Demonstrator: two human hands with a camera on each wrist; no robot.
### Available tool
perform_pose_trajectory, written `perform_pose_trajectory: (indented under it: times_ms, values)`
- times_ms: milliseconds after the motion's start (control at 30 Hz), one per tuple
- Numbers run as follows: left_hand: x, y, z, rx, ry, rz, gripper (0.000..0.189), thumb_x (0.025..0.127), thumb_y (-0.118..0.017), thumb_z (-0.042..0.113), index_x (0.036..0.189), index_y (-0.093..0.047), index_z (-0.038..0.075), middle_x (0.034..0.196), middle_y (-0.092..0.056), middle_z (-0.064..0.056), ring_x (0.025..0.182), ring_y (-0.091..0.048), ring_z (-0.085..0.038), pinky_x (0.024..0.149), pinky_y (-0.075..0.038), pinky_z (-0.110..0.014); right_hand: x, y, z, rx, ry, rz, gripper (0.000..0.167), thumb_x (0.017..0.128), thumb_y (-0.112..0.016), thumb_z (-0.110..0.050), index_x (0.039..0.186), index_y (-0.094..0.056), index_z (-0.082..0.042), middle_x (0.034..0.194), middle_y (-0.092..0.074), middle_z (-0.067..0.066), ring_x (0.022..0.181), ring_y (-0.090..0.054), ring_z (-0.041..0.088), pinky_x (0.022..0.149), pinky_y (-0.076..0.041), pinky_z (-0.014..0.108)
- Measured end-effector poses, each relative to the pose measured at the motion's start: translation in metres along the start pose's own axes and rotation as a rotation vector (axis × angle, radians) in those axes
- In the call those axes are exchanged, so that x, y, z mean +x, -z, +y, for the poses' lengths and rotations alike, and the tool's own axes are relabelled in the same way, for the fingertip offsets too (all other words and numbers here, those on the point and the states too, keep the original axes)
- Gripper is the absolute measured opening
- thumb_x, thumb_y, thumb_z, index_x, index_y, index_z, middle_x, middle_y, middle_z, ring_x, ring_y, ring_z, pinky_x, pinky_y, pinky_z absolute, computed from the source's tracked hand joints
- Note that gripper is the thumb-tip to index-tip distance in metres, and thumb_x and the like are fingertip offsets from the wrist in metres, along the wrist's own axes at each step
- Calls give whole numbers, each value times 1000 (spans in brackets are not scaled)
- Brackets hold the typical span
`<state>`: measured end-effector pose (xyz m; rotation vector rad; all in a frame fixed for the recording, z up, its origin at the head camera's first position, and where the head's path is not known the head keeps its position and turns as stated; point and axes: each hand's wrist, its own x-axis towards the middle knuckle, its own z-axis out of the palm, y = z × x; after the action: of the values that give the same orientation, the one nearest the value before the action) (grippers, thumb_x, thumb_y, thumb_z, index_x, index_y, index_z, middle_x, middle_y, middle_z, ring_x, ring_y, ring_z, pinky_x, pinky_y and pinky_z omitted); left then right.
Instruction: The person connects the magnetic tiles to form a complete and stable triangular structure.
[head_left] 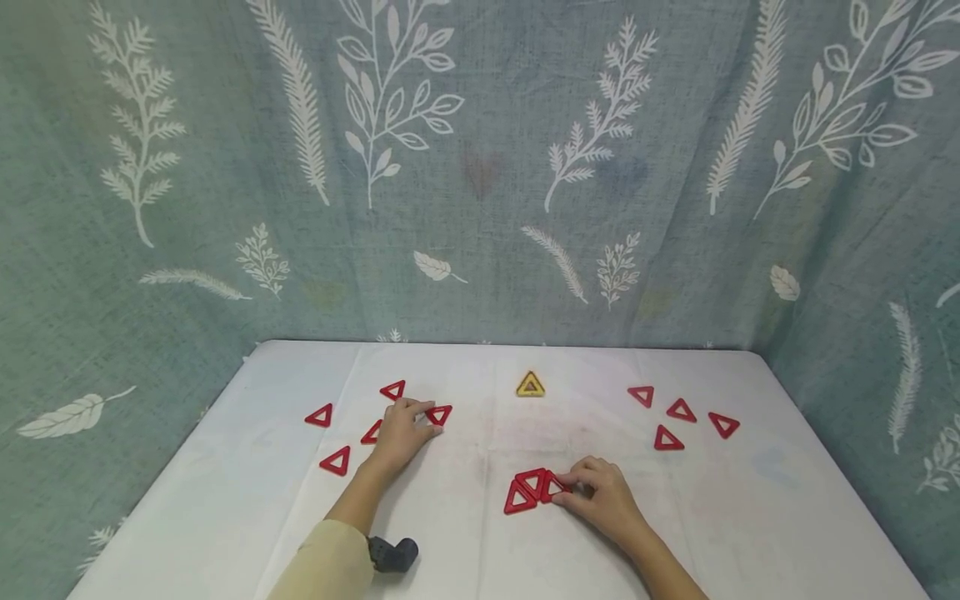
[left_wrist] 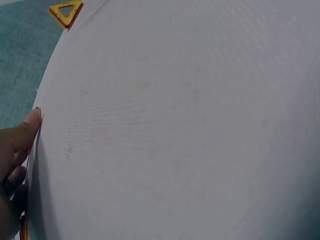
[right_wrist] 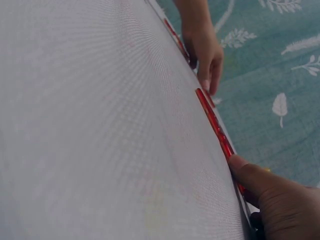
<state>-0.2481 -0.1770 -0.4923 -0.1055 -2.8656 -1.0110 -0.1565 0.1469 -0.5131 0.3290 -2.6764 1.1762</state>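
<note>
My left hand [head_left: 401, 432] pinches a red triangle tile [head_left: 439, 414] between thumb and fingertips, on the left half of the table. Close around that hand lie several more red triangles, one of them [head_left: 372, 432] partly hidden behind it. Nearer to me, my right hand [head_left: 603, 493] holds the edge of another red triangle [head_left: 553, 487] with thumb and fingers. That triangle sits against a middle red triangle [head_left: 532, 481], which joins a third one [head_left: 519, 497] in a short row. In the right wrist view, the row [right_wrist: 215, 120] shows edge-on beside the right thumb.
A yellow triangle [head_left: 530, 385] lies at the back middle of the white table [head_left: 465, 533]. Several red triangles, including one upper tile [head_left: 681, 410], are spread at the right. A dark wrist-worn device [head_left: 393, 554] sticks out by the left sleeve. Patterned cloth hangs behind.
</note>
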Motion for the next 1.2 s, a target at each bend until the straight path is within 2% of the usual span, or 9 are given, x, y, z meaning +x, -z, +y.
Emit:
perform_pose_trajectory:
  times_ms: [267,467,867,1200]
  values:
    - [-2,-7,3,31,16,3,44,79,-76,23,120,-66,11,117,-53,-14,113,-46,-33,93,-35,-52,0,-2,0,-8,-2,-4,24,67,-84,-27,89,-77,-21,77,-55,-23,72,-45,1,71,-38,26]
    - [-1,-7,7,35,-5,-21,42,78,-76,22,118,-67,12,115,-53,-13,111,-46,-32,91,-36,-51,-1,-2,1,-13,34,21,24,66,-85,-26,89,-77,-21,78,-56,-21,72,-45,0,70,-38,26]
    - [-2,-15,18,5,-47,-59,41,77,-78,23,115,-69,13,113,-55,-11,107,-46,-29,88,-38,-46,1,1,-1,-19,-2,5,23,68,-84,-26,89,-77,-21,77,-56,-21,72,-44,1,70,-37,26]
    - [-3,-27,26,-25,-121,-79,41,73,-81,26,111,-71,16,107,-57,-5,104,-47,-26,89,-35,-45,1,0,1,-21,-11,-18,23,69,-83,-27,91,-77,-22,77,-55,-22,73,-44,1,71,-37,26]
